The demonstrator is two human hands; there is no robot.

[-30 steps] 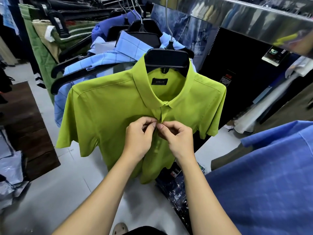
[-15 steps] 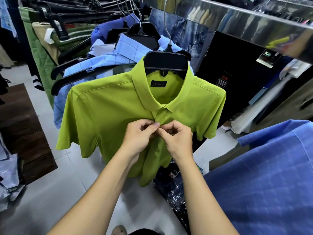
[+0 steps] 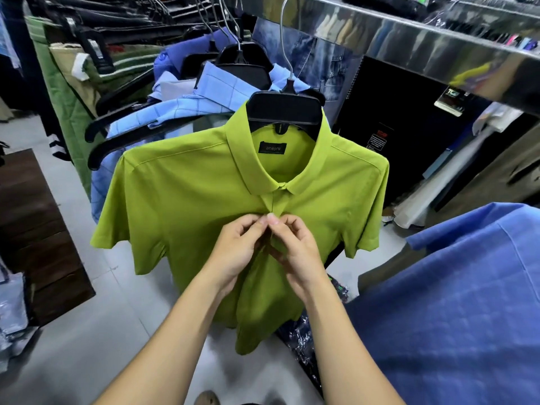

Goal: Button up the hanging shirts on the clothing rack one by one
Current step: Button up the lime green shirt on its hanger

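Label [image 3: 272, 148] "aritoni" inside green shirt [image 3: 187, 200] collar

Left hand [image 3: 238, 252] and right hand [image 3: 298, 252] meet, each grip pinched, fingertips touching.

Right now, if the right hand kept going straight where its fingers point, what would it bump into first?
The right hand points up and left, so it would probably first meet the left hand fingertips, already touching it at the green shirt placket.

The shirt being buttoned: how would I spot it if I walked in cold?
Find the shiny metal rail running across the top; shirts hang below it on black hangers. The front one is the lime-green shirt, short-sleeved with a dark label inside its collar. The shirts behind it are light blue checked, and only the green one has both hands pinching its front placket.
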